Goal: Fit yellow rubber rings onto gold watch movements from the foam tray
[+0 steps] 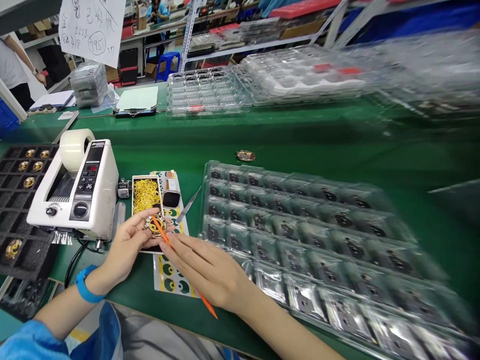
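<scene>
My left hand point(129, 241) pinches a round gold-rimmed piece point(153, 228) with a yellow and black face. In my right hand point(204, 265) is a thin orange pointed stick point(207, 303); its upper tip lies against the face of the round piece. Just behind my hands stands a white box point(160, 186) full of small yellow rings point(145, 194). Under and beside the box lies a sheet of green and yellow stickers point(168, 280). Tweezers point(189, 204) rest on the sheet's right edge.
A white tape dispenser point(98, 200) stands at left, beside a black foam tray point(22, 200) holding several round gold pieces. A large clear plastic tray point(300, 220) of dark parts fills the right. Another round piece point(245, 156) lies behind it. Stacked clear trays point(300, 75) line the back shelf.
</scene>
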A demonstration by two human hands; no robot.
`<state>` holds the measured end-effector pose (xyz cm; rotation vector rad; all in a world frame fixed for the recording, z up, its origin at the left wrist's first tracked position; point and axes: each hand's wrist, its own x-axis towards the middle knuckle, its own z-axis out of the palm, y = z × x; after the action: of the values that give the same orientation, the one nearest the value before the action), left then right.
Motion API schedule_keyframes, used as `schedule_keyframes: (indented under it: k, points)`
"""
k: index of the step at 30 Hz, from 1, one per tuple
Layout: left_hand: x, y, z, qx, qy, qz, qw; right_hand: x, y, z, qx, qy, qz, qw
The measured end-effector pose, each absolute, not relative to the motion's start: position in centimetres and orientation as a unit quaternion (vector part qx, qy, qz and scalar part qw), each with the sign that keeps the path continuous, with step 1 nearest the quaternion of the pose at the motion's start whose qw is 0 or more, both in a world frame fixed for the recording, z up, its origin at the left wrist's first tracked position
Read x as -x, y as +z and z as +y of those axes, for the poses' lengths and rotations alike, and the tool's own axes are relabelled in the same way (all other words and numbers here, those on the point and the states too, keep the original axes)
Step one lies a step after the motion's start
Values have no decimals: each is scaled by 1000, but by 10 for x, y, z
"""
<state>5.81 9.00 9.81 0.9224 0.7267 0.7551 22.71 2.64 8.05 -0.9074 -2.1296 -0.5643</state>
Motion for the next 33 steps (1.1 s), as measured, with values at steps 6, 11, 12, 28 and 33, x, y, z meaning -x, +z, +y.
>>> schedule_keyframes:
  k: [6, 11, 12, 28, 33]
  points:
    - [-61, 100, 91, -448, 342, 362, 743, -234, 86, 18, 428, -33, -718, 548]
    - [-64, 103, 89, -508, 328, 368, 706, -236, 82, 17, 492, 19, -639, 591]
    - [-65, 104, 88, -523, 327, 372, 693, -235, 82, 18, 488, 10, -641, 592]
    - [-67, 96, 71, -671, 336, 349, 562, -208, 74, 23, 551, -83, -671, 490]
    - [-65, 92, 68, -710, 297, 330, 547, -208, 75, 25, 601, 22, -633, 486]
